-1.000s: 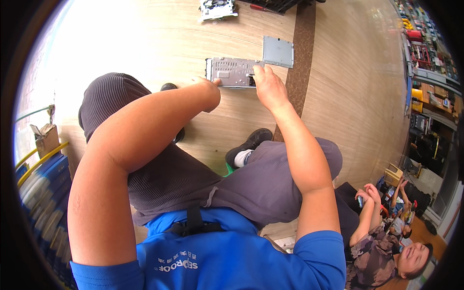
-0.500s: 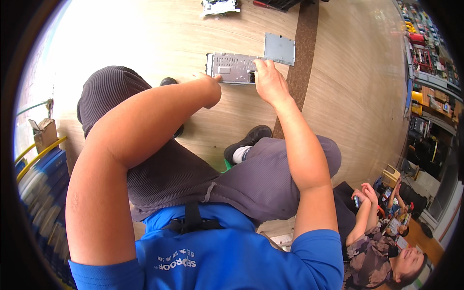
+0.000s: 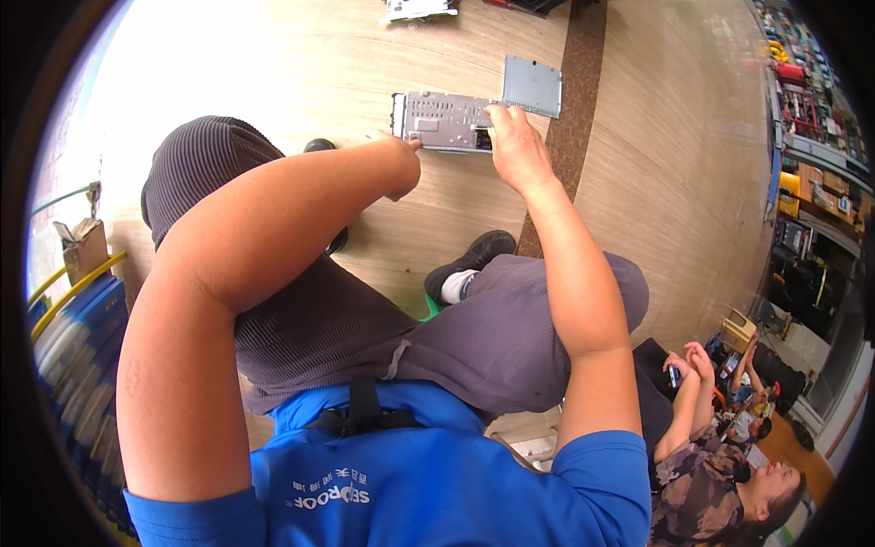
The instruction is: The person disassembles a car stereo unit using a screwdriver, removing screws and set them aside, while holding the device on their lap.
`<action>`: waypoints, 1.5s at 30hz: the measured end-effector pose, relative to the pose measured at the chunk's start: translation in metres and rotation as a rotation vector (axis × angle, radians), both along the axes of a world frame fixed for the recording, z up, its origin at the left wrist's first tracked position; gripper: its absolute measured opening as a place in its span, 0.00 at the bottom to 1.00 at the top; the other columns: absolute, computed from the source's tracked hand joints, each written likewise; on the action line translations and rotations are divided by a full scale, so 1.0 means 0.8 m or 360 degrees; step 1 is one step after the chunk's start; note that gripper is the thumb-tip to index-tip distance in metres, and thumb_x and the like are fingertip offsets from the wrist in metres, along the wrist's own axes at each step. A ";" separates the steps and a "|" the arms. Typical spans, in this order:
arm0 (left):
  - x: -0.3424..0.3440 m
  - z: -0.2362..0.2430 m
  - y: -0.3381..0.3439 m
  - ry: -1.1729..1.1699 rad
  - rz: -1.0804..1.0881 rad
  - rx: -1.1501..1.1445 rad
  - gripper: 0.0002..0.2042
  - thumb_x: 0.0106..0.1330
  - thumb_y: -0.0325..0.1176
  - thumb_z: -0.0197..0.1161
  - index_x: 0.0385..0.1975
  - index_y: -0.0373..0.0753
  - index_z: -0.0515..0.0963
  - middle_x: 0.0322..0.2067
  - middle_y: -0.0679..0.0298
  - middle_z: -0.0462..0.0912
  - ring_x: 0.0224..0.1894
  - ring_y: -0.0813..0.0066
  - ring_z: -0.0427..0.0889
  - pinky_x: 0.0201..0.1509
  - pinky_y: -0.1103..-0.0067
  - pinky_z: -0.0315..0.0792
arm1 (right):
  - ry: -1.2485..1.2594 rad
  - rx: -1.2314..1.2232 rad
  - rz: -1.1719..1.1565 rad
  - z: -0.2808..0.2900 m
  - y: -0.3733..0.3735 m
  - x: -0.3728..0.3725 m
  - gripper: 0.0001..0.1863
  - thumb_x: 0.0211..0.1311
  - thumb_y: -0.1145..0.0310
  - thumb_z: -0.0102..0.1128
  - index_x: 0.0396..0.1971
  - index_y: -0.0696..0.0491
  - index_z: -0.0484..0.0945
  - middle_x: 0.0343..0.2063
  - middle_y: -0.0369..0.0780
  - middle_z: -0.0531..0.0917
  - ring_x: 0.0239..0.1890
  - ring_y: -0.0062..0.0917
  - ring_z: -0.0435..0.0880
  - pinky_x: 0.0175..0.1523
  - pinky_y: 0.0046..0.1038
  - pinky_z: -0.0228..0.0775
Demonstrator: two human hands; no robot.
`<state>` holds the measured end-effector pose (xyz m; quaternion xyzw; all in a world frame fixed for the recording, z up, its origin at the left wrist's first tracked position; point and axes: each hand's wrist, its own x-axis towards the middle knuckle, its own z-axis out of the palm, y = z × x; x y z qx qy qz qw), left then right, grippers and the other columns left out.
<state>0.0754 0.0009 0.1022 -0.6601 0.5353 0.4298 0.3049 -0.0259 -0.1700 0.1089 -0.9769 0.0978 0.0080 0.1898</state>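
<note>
A flat, grey metal-cased electronic unit [image 3: 447, 128], shaped like a car stereo, shows rows of slots, a raised rectangle and a dark socket at its lower right corner. My left hand [image 3: 399, 153] is closed at its left end, a fingertip on the near corner; the other fingers are mostly hidden. Over the right end, my right hand [image 3: 518, 146] grips the edge beside the socket. A thin grey metal cover plate [image 3: 532, 86] lies on the floor just beyond my right hand, close to the unit's far right corner.
A white and silver part [image 3: 417, 10] and a black object [image 3: 529, 6] lie at the far edge of the tan floor [image 3: 656, 155]. A dark brown strip [image 3: 570, 137] crosses it. My shoe [image 3: 474, 264] is near. Another person [image 3: 720, 465] sits at right; blue boxes [image 3: 91, 337] stand left.
The unit has shifted slightly right and away in the picture, with both hands still on it. The cover plate and floor shift the same way, so the view itself has moved a little.
</note>
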 end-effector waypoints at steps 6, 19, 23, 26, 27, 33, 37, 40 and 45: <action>0.000 -0.002 0.003 -0.0004 -0.0032 0.0031 0.23 0.63 0.50 0.66 0.57 0.51 0.79 0.76 0.62 0.37 0.63 0.52 0.72 0.61 0.56 0.68 | 0.0183 -0.0063 -0.0102 0.001 0.001 0.002 0.15 0.64 0.73 0.55 0.50 0.51 0.72 0.44 0.49 0.77 0.45 0.48 0.80 0.49 0.44 0.74; 0.001 0.016 -0.002 0.0068 -0.0050 0.0037 0.23 0.64 0.49 0.65 0.57 0.50 0.79 0.76 0.63 0.37 0.61 0.54 0.74 0.60 0.59 0.70 | 0.0016 -0.0002 0.0058 -0.005 -0.006 -0.003 0.17 0.62 0.72 0.58 0.51 0.52 0.71 0.44 0.51 0.78 0.45 0.50 0.80 0.49 0.44 0.75; 0.001 0.007 0.003 0.0024 -0.0027 0.0023 0.23 0.63 0.49 0.65 0.57 0.49 0.79 0.76 0.63 0.37 0.61 0.54 0.75 0.60 0.59 0.70 | 0.0127 -0.0019 -0.0041 0.000 0.001 0.000 0.17 0.63 0.73 0.57 0.52 0.52 0.71 0.45 0.51 0.77 0.46 0.49 0.80 0.50 0.44 0.75; 0.001 0.011 0.002 0.0025 -0.0024 0.0021 0.23 0.63 0.49 0.66 0.57 0.50 0.79 0.76 0.63 0.37 0.60 0.53 0.75 0.60 0.59 0.70 | 0.0151 0.0007 -0.0094 -0.001 -0.001 0.003 0.17 0.63 0.74 0.56 0.52 0.52 0.71 0.45 0.50 0.77 0.46 0.49 0.80 0.51 0.43 0.75; 0.001 0.015 0.000 0.0048 -0.0061 0.0038 0.22 0.63 0.49 0.66 0.57 0.50 0.79 0.76 0.63 0.37 0.60 0.54 0.75 0.60 0.59 0.70 | 0.0151 0.0006 -0.0097 -0.001 0.000 0.002 0.17 0.63 0.74 0.56 0.52 0.52 0.71 0.45 0.50 0.77 0.46 0.49 0.80 0.51 0.43 0.75; 0.001 0.012 0.002 0.0030 -0.0024 0.0028 0.22 0.64 0.49 0.65 0.57 0.51 0.79 0.76 0.63 0.38 0.61 0.55 0.75 0.60 0.60 0.70 | 0.0108 -0.0013 0.0002 0.004 0.001 0.001 0.17 0.63 0.71 0.57 0.52 0.53 0.72 0.48 0.51 0.77 0.48 0.48 0.80 0.52 0.43 0.74; 0.002 0.016 0.002 0.0050 -0.0021 0.0042 0.22 0.64 0.49 0.65 0.57 0.51 0.79 0.76 0.63 0.38 0.62 0.55 0.74 0.61 0.60 0.69 | 0.0230 0.0023 -0.0138 0.009 0.005 0.003 0.18 0.63 0.73 0.57 0.53 0.53 0.71 0.47 0.51 0.77 0.49 0.49 0.79 0.52 0.43 0.74; 0.001 0.018 0.001 0.0037 -0.0048 0.0037 0.22 0.64 0.49 0.65 0.57 0.51 0.78 0.76 0.63 0.37 0.62 0.55 0.74 0.61 0.60 0.69 | 0.0092 0.0046 -0.0023 0.005 0.001 -0.001 0.17 0.63 0.72 0.58 0.52 0.53 0.71 0.46 0.51 0.78 0.49 0.48 0.79 0.52 0.42 0.74; 0.001 0.008 0.003 0.0031 -0.0025 0.0047 0.23 0.64 0.49 0.65 0.58 0.50 0.78 0.76 0.63 0.37 0.62 0.54 0.74 0.61 0.59 0.69 | 0.0119 -0.0016 -0.0064 0.002 0.000 0.002 0.17 0.63 0.72 0.57 0.52 0.53 0.71 0.47 0.50 0.77 0.49 0.48 0.79 0.52 0.42 0.74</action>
